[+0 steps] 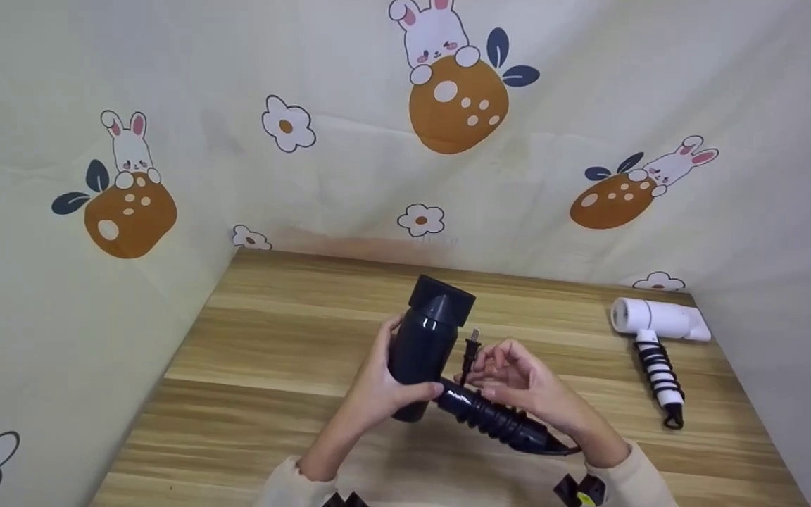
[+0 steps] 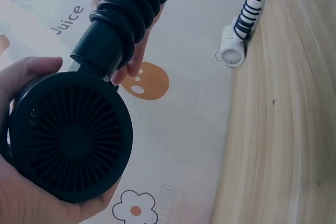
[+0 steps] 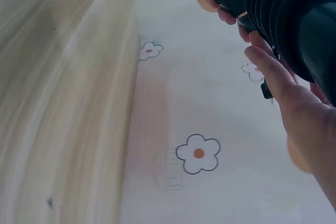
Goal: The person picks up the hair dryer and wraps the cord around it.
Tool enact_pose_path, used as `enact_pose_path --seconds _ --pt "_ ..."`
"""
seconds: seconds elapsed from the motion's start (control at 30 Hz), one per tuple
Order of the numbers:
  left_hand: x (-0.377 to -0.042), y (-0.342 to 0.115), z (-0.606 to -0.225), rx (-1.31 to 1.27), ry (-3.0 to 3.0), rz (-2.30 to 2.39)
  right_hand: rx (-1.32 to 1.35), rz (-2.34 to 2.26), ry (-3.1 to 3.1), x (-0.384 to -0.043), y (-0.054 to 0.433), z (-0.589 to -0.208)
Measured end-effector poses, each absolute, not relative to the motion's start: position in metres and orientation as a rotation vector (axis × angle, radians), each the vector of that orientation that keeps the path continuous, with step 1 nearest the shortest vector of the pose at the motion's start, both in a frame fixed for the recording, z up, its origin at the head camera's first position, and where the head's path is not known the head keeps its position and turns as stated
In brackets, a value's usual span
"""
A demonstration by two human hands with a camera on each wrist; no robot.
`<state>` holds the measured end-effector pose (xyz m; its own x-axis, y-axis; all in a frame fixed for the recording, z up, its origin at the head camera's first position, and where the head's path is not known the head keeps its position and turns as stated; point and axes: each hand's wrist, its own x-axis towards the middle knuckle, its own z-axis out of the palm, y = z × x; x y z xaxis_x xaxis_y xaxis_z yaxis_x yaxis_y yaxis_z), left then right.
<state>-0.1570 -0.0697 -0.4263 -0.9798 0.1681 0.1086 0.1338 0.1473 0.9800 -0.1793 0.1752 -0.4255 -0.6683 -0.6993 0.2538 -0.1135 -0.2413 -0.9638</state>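
A black hair dryer (image 1: 425,345) with a flat nozzle (image 1: 442,299) is held above the table. My left hand (image 1: 384,384) grips its barrel, thumb across the front near the handle joint. The round ribbed back grille (image 2: 73,137) faces the left wrist camera. A black cord is coiled round the handle (image 1: 493,415), and its two-prong plug (image 1: 472,346) sticks up beside the barrel. My right hand (image 1: 529,384) is at the coiled handle, fingers bent near the plug's base. The handle partly hides those fingers, so whether they pinch the cord is unclear.
A white hair dryer (image 1: 659,319) lies at the table's right side, a black cord wound round its handle (image 1: 661,373). The wood-grain table (image 1: 258,331) meets a printed cloth backdrop (image 1: 349,176) at the back and sides.
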Motion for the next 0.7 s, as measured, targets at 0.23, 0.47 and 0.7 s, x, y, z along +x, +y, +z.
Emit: enact_pose_path --seconds 0.23,0.47,0.7 --pt "-0.156 -0.066 -0.426 0.291 2.418 1.969 -0.777 -1.881 1.737 -0.175 0.178 -0.421" --pt "-0.16 -0.062 -0.432 0.189 2.474 1.947 -0.962 -1.487 2.27 -0.157 0.17 -0.415" --pt "-0.164 -0.064 -0.435 0.099 2.394 2.008 -1.324 -1.033 2.958 -0.145 0.154 -0.428"
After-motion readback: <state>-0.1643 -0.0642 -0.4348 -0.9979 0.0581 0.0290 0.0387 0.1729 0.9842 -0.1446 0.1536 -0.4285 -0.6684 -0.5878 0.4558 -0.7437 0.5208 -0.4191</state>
